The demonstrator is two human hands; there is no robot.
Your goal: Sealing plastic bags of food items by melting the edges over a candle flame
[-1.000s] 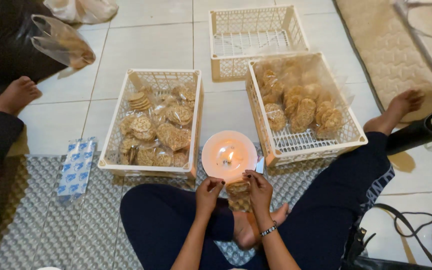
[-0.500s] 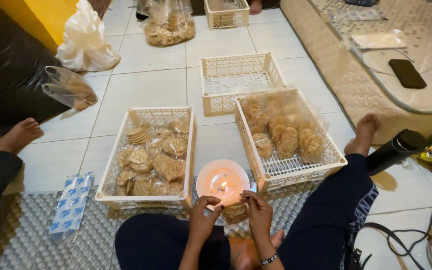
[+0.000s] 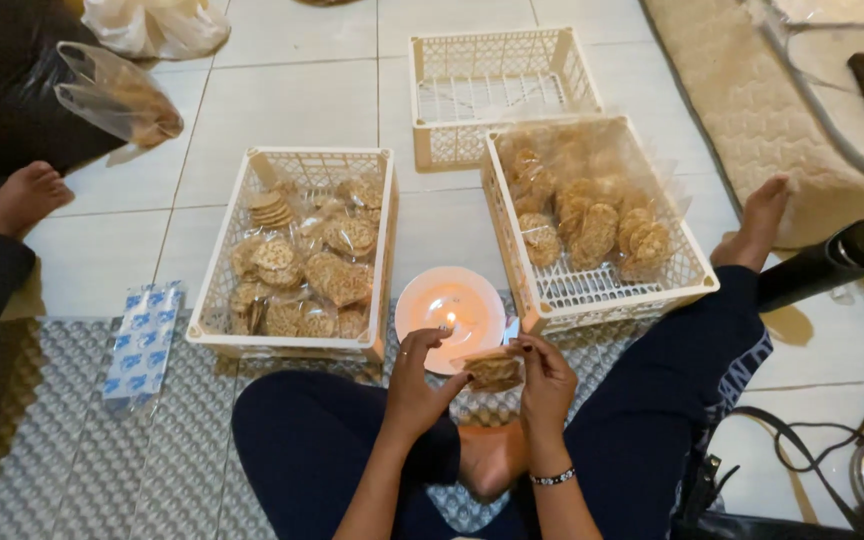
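Here, the person sits cross-legged on the floor, and both hands meet low in the view, just below centre. The left hand [image 3: 420, 385] pinches the left edge of a small clear packet of crackers [image 3: 493, 371], fingers closed on the plastic; the right hand [image 3: 544, 380] grips the packet's right side the same way, so the packet hangs between the two hands. Just above it, at 12 o'clock from the packet, sits a white saucer [image 3: 472, 325] with a small lit candle flame [image 3: 449, 320] on it; the packet's top edge lies near the flame, though whether it touches cannot be told.

At 10 o'clock from the hands stands a white plastic basket [image 3: 220, 335] holding many sealed cracker packets. At 1 o'clock stands a second basket [image 3: 692, 280] lined with clear plastic and holding loose round crackers. Behind these two, at 12 o'clock, is a third basket [image 3: 432, 150]. At 9 o'clock, on the patterned mat [image 3: 72, 450], lies a blue-and-white wrapped pack [image 3: 142, 345].
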